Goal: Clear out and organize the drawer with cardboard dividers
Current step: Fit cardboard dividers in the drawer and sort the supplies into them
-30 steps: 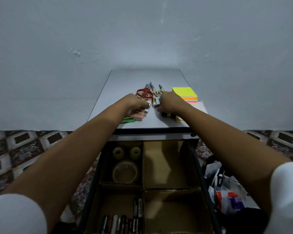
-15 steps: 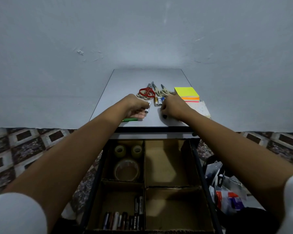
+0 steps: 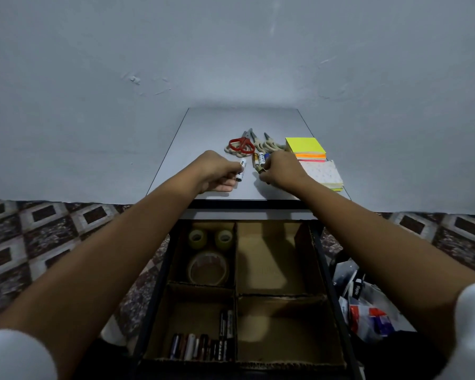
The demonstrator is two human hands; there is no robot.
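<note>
Over grey surface point(image 3: 203, 138), freshly lifting white battery point(image 3: 242, 170) in left grip point(image 3: 217, 171); right grip point(image 3: 281, 169) clutching more batteries point(image 3: 259, 161), likely drawer point(image 3: 325, 270) next.

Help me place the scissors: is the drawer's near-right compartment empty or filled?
Empty: the near-right compartment shows only bare cardboard and shadow; batteries and markers sit in the one left of it.

- White cylinder point(image 3: 242, 169), pinched in your left hand point(image 3: 217, 174): black print on the far end, with "He" legible. The rest runs under your fingers.
- Batteries point(image 3: 258, 160), gripped at their near ends by your right hand point(image 3: 281, 171): blue and dark print, too blurred to read.
- Black packet point(image 3: 357, 291), on the floor right of the drawer point(image 3: 337, 303): white lettering set vertically, not legible.
- Markers point(image 3: 226, 326), near-left compartment: pale label bands, unreadable.
</note>
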